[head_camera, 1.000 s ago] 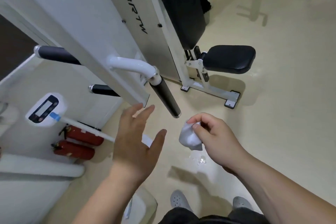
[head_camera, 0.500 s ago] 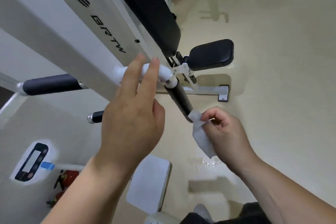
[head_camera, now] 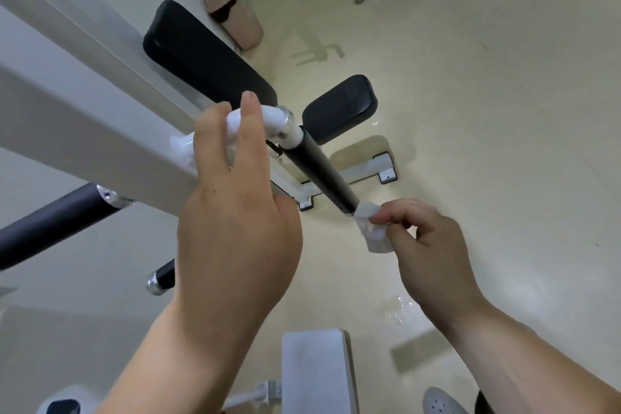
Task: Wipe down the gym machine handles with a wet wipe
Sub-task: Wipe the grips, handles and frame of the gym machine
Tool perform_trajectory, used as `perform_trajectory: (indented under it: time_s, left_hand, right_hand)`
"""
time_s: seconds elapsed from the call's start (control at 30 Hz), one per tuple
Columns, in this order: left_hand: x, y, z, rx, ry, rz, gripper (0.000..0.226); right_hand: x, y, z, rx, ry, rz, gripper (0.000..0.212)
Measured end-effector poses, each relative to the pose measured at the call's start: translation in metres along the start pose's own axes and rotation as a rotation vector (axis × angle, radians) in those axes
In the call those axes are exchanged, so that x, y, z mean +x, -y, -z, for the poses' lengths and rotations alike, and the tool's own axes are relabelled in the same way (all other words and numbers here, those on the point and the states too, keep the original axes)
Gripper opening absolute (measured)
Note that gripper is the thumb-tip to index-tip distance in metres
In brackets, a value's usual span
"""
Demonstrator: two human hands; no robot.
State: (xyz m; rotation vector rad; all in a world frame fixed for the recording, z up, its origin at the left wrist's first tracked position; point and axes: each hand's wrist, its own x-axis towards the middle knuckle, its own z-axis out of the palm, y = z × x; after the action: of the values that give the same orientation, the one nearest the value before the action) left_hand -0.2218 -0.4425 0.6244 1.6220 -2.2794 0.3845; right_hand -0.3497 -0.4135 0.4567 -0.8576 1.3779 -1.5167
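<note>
Raised since one second earlier, left hand (head_camera: 235, 212) lies nearly flat, gripping nothing, over the white tube bend (head_camera: 273, 118), while right hand (head_camera: 426, 252) pinches the crumpled wet wipe (head_camera: 371, 228) against the lower tip of the black handle (head_camera: 319, 171).

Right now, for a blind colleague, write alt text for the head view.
The right hand pinches a wet wipe against the tip of a black machine handle; the left hand rests on the white tube above it.
</note>
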Motion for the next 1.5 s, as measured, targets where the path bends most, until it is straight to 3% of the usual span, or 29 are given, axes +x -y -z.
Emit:
perform_trajectory:
  time_s: [0.23,0.47,0.7,0.8,0.9,1.0,1.13,1.4,1.5]
  left_hand:
    - [-0.008,0.007,0.002,0.009,0.035,-0.051,0.088]
    - [-0.007,0.016,0.011,-0.004,0.097,-0.112,0.092]
    - [-0.007,0.024,0.012,-0.064,0.122,-0.133,0.091]
    - [-0.004,0.031,0.012,-0.091,0.104,-0.167,0.091]
    - [-0.003,0.039,0.012,-0.136,0.092,-0.204,0.091]
    - [-0.003,0.045,0.013,-0.238,0.109,-0.213,0.092]
    - [-0.004,0.050,0.013,-0.358,0.144,-0.203,0.092]
    - [-0.003,0.057,0.016,-0.413,0.195,-0.160,0.091]
    - [-0.003,0.057,0.016,-0.388,0.188,-0.165,0.090]
  right_hand:
    - [0.013,0.010,-0.008,0.102,-0.123,0.045,0.045]
    - [0.024,0.032,-0.036,0.021,-0.245,0.250,0.039]
    - [0.021,0.005,-0.068,-0.076,-0.296,0.167,0.030]
    - [0.010,0.006,-0.079,-0.127,-0.301,0.123,0.042]
    - [-0.007,0.010,-0.087,-0.061,-0.189,0.060,0.033]
    - [-0.024,0.017,-0.091,-0.125,-0.007,0.046,0.061]
    - [-0.023,0.024,-0.087,-0.240,0.065,-0.065,0.065]
    - [-0.008,0.062,-0.101,-0.211,0.129,0.225,0.095]
    - [-0.012,0.040,-0.091,-0.231,0.150,0.158,0.099]
